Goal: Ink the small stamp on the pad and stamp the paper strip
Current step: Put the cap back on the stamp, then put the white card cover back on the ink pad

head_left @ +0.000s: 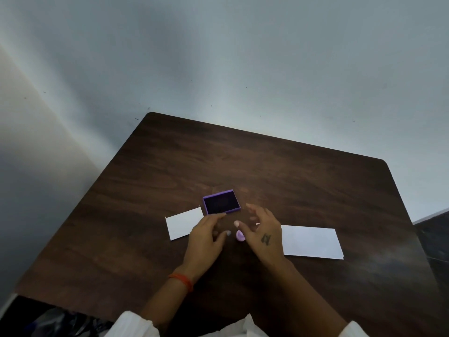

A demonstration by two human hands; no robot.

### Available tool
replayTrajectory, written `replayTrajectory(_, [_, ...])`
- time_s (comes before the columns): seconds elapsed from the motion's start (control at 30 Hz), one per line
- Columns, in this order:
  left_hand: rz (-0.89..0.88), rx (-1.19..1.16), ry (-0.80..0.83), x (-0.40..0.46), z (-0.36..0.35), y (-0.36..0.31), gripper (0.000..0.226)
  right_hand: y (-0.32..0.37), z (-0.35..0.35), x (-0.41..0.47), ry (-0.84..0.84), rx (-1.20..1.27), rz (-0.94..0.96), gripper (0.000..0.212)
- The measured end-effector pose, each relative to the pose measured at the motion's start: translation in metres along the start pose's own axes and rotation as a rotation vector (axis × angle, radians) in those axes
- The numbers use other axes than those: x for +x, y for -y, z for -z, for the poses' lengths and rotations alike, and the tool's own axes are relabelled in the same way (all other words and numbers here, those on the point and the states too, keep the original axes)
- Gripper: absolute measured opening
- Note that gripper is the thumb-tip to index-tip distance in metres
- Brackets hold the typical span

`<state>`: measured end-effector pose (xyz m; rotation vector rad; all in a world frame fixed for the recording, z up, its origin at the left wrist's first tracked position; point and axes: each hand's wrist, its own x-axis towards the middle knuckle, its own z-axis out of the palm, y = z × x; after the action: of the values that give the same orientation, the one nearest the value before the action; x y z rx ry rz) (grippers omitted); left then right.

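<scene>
Ink pad (221, 202) as landmark: purple tray with dark inked face, lid off, flat on dark wooden table (303, 181), roughly mid-table. Square to nothing; turned slightly against the table edges.

Small stamp (240, 235): pale lilac, rounded, resting on the table nearer the person than the pad and a little to its right. Only partly seen between the two hands; printing face not visible. Not on the pad.

Left hand (206, 235): nearer than the pad, index finger stretched out with its tip just beside the pad's near edge; contact with the pad cannot be confirmed. Thumb pointing toward the stamp, close to it, not seen touching. Nothing gripped; fingers loose and unclenched. Orange thread band (182, 281) on the wrist.

Right hand (263, 233): nearer than the pad and to its right, fingers spread and slack, thumb tip just above the stamp. Nothing held. Dark mark on the back of the hand.

Paper strip (312, 242): white, long, flat on the table, right of the pad and nearer, left end hidden behind the right hand. Any stamped mark too faint to confirm.

Smaller white paper (183, 223): left of the pad, just beside its near-left corner, flat.

White sleeves (132, 324) at the bottom edge.
</scene>
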<state>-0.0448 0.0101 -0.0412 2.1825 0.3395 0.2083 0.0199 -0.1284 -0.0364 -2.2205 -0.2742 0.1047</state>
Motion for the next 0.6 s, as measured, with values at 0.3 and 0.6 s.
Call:
replayTrajectory(0.3, [0.134,0.015,-0.368,0.005,0.039,0.016,0.042,0.04,-0.036,0.017,0.094,-0.033,0.108,0.052])
replayTrajectory(0.6, [0.539,-0.007,-0.338,-0.005,0.049,0.048,0.053,0.036,-0.079,0.009,0.239,-0.207,0.017,0.031])
